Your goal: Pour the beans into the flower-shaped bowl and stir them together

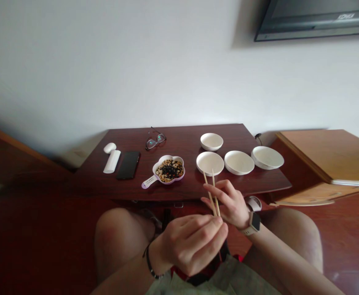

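My right hand, wearing a wristwatch, holds a pair of thin wooden chopsticks between its fingers, tips pointing up and away. My left hand, with a dark bracelet at the wrist, closes on their lower ends. Both hands are above my lap, short of the dark wooden table. The chopstick tips reach in front of the nearest of several shallow white bowls. A white flower-shaped dish of nuts and dark flakes sits to the left of the bowls.
Glasses, a black phone and a white cylindrical object lie on the table's left side. A wooden board stands to the right, a wall behind, a wall-mounted screen above. My knees lie below the table edge.
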Demonstrator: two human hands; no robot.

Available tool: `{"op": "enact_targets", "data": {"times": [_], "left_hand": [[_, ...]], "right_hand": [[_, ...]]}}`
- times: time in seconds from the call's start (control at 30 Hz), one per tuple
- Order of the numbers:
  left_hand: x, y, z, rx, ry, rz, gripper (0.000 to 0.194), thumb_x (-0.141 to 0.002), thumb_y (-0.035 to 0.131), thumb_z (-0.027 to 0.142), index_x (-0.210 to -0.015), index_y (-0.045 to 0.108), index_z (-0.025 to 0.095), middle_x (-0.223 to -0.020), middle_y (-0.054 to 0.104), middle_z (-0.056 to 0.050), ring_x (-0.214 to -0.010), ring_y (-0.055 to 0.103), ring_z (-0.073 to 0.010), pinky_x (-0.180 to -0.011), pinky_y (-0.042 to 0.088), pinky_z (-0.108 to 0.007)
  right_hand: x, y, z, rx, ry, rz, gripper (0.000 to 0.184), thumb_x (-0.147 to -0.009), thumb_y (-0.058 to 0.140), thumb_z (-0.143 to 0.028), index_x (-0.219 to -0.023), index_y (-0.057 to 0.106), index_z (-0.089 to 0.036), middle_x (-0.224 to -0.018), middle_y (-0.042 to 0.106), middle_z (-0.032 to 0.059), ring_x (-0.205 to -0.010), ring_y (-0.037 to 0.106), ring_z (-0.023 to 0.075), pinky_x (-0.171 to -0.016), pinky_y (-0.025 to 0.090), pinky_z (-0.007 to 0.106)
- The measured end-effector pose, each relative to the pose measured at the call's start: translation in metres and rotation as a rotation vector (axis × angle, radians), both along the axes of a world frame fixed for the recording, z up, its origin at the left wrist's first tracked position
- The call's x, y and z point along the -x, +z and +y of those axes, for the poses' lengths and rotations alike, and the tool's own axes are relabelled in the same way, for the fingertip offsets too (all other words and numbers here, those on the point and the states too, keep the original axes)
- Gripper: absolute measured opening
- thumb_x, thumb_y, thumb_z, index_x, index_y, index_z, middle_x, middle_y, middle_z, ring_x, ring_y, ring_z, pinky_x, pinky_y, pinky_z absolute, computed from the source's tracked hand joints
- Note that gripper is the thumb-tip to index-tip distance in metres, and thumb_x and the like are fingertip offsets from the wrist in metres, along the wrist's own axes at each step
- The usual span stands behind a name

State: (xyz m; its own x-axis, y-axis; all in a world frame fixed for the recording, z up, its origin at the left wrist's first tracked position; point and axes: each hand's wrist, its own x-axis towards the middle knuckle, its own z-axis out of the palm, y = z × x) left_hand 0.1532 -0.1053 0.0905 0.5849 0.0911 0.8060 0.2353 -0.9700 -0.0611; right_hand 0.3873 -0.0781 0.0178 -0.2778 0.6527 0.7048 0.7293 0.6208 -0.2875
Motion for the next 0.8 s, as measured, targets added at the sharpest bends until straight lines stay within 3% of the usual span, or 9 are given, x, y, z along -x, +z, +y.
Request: {"op": "enact_targets", "data": {"times": [0.13,0.3,0.37,0.43,0.53,0.63,0.8], "left_hand": [[-0.02,0.001,-0.005,0.028,-0.001,0.088,0.021,-0.106,0.062,0.014,-0.115,0.081,0.016,-0.12,0.083,-0.01,-0.106,0.079,-0.0196,-0.092,0.071,-0.03],[-0.041,0.005,0.012,0.059,0.006,0.118,0.027,-0.106,0.069,0.026,-0.127,0.075,0.01,-0.123,0.08,-0.012,-0.113,0.075,-0.0223,-0.098,0.067,-0.034],[-0.047,0.007,0.033,0.096,0.054,0.118,0.034,-0.107,0.07,0.03,-0.132,0.072,0.008,-0.123,0.079,-0.013,-0.114,0.074,-0.0254,-0.098,0.066,-0.038],[-0.052,0.007,0.063,0.193,0.145,0.161,0.027,-0.109,0.063,0.023,-0.133,0.07,0.014,-0.124,0.077,-0.011,-0.115,0.073,-0.0253,-0.101,0.063,-0.04],[-0.06,0.002,0.114,0.383,0.341,0.234,0.021,-0.111,0.061,0.024,-0.129,0.07,0.018,-0.124,0.074,-0.011,-0.114,0.071,-0.0259,-0.102,0.061,-0.041],[-0.071,-0.008,0.155,0.448,0.478,0.342,0.018,-0.109,0.064,0.027,-0.123,0.07,0.018,-0.122,0.072,-0.011,-0.115,0.068,-0.028,-0.103,0.059,-0.043],[-0.101,-0.021,0.188,0.41,0.547,0.392,0.04,-0.11,0.062,0.049,-0.128,0.069,0.014,-0.124,0.07,-0.017,-0.119,0.064,-0.0321,-0.105,0.055,-0.046]], "right_hand": [[0.003,0.008,0.006,0.012,0.059,0.042,0.023,-0.107,0.066,-0.021,-0.127,0.076,-0.029,-0.098,0.068,0.0035,-0.079,0.07,0.0163,-0.066,0.055,0.028],[-0.029,0.001,0.019,0.024,-0.082,0.309,0.024,-0.111,0.056,-0.029,-0.116,0.079,-0.029,-0.109,0.073,0.0088,-0.095,0.074,0.0243,-0.082,0.063,0.039],[-0.044,-0.001,0.028,0.026,-0.207,0.46,0.032,-0.113,0.049,-0.039,-0.105,0.079,-0.028,-0.105,0.072,0.0098,-0.098,0.074,0.027,-0.089,0.064,0.046],[-0.059,0.0,0.039,0.008,-0.304,0.606,0.044,-0.113,0.046,-0.048,-0.09,0.075,-0.026,-0.096,0.07,0.0089,-0.096,0.074,0.0271,-0.092,0.064,0.049],[-0.081,0.005,0.056,-0.102,-0.333,0.868,0.055,-0.112,0.047,-0.056,-0.075,0.066,-0.021,-0.088,0.064,0.0055,-0.083,0.074,0.0222,-0.075,0.063,0.041],[-0.104,0.008,0.066,-0.167,-0.364,1.116,0.053,-0.11,0.051,-0.059,-0.078,0.064,-0.019,-0.086,0.062,0.0026,-0.072,0.073,0.0174,-0.057,0.056,0.029],[-0.131,0.002,0.071,-0.143,-0.446,1.34,0.045,-0.107,0.056,-0.06,-0.09,0.067,-0.02,-0.075,0.067,0.0009,-0.064,0.072,0.015,-0.052,0.052,0.023]]}}
